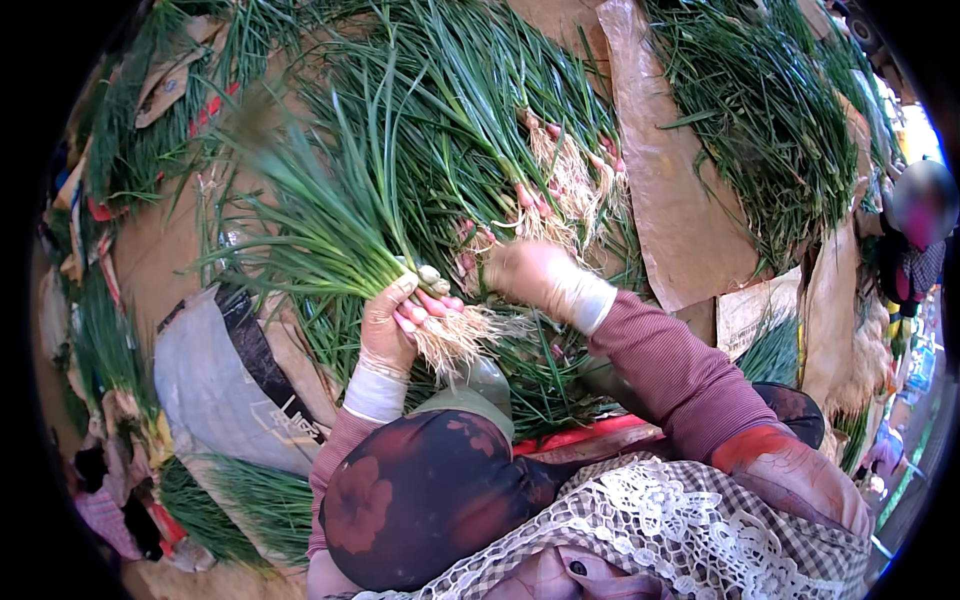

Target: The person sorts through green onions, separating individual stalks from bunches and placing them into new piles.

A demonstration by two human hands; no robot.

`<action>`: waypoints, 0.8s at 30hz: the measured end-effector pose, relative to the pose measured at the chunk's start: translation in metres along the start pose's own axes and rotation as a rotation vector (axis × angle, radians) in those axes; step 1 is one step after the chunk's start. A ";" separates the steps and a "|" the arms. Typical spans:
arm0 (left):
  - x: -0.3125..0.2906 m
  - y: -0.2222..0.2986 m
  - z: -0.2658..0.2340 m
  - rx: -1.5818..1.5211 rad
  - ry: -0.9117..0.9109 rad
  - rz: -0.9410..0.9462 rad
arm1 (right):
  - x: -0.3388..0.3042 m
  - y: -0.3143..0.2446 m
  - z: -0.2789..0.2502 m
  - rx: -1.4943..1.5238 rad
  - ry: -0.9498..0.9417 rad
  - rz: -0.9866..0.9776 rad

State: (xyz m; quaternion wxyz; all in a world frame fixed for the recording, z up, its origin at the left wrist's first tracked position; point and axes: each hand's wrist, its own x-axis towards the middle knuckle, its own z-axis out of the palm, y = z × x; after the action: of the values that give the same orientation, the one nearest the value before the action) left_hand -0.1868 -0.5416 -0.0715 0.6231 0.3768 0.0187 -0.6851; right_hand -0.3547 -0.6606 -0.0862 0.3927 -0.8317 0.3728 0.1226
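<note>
My left hand (388,322) grips a bunch of green spring onions (320,235) just above the bulbs. Its pinkish bulbs and pale stringy roots (455,335) stick out to the right of my fingers, and the long green leaves fan up and to the left. My right hand (528,275), in a dusty glove with a white cuff, rests on the big pile of loose spring onions (470,110) right beside the bunch, fingers curled among pink bulbs and roots. I cannot tell whether it has hold of any stalk.
Brown cardboard sheets (665,190) lie under and between the piles. A second heap of spring onions (770,120) lies at the upper right. A grey plastic sack (215,385) sits at the left. More greens (235,500) lie at the lower left. Another person (920,215) is at the right edge.
</note>
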 end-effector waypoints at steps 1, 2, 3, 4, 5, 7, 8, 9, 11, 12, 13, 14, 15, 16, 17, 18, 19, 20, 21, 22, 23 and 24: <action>-0.002 -0.002 0.000 0.011 -0.018 0.046 | 0.007 -0.013 -0.021 0.007 0.220 0.187; -0.003 -0.003 -0.009 0.004 -0.065 0.012 | 0.015 -0.016 -0.034 0.075 0.393 0.172; -0.001 -0.008 -0.007 -0.037 -0.098 -0.068 | 0.021 -0.013 -0.042 -0.031 0.564 0.122; 0.001 -0.014 -0.002 -0.079 -0.134 -0.157 | 0.029 -0.008 -0.047 -0.175 0.438 0.243; 0.003 -0.017 0.001 0.025 -0.152 -0.243 | 0.037 0.007 -0.042 -0.232 0.435 0.225; 0.004 -0.024 -0.003 0.018 -0.195 -0.206 | 0.040 0.005 -0.047 -0.104 0.379 0.228; 0.006 -0.026 -0.008 -0.005 -0.199 -0.128 | 0.038 0.005 -0.051 0.077 0.329 0.259; 0.004 -0.020 -0.002 -0.002 -0.128 -0.121 | 0.037 0.010 -0.042 0.261 0.305 0.225; 0.005 -0.012 0.000 0.020 -0.027 -0.127 | 0.016 -0.015 -0.035 0.116 0.257 0.191; 0.009 -0.012 -0.003 0.034 -0.002 -0.139 | 0.003 -0.029 -0.032 0.041 0.242 0.171; 0.013 -0.014 -0.009 0.048 0.026 -0.153 | -0.006 -0.031 -0.017 0.016 0.151 -0.012; 0.015 -0.016 -0.017 0.076 0.026 -0.183 | -0.011 -0.031 0.000 -0.008 0.061 -0.195; 0.017 -0.017 -0.018 0.100 0.022 -0.217 | -0.017 -0.032 0.005 0.008 0.080 -0.246; 0.015 -0.019 -0.017 0.097 0.031 -0.243 | -0.015 -0.031 0.003 0.089 0.094 -0.116; 0.013 -0.023 -0.015 0.094 0.041 -0.269 | -0.007 -0.031 -0.003 0.170 0.108 0.015; 0.012 -0.025 -0.013 0.089 0.052 -0.293 | 0.002 -0.033 -0.010 0.249 0.119 0.144; 0.013 -0.024 -0.012 0.129 -0.070 -0.306 | 0.014 -0.034 -0.007 0.323 0.125 0.100; 0.011 -0.025 -0.008 0.145 -0.041 -0.290 | 0.020 -0.035 -0.005 0.483 -0.008 0.160; 0.011 -0.026 -0.004 0.159 -0.011 -0.268 | 0.024 -0.039 -0.002 0.516 0.031 0.119; 0.010 -0.025 0.000 0.173 0.019 -0.246 | 0.026 -0.043 0.001 0.548 0.070 0.078; 0.008 -0.022 0.003 0.122 -0.027 -0.128 | 0.028 -0.046 0.001 0.750 0.040 0.185; 0.008 -0.020 0.004 0.126 -0.047 -0.113 | 0.040 -0.030 0.024 1.099 0.080 0.187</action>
State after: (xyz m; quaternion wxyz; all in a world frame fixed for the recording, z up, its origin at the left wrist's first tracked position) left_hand -0.2056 -0.5458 -0.0817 0.5587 0.3974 -0.0181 -0.7277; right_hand -0.3038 -0.6510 -0.1049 0.7416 -0.4722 0.4685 -0.0871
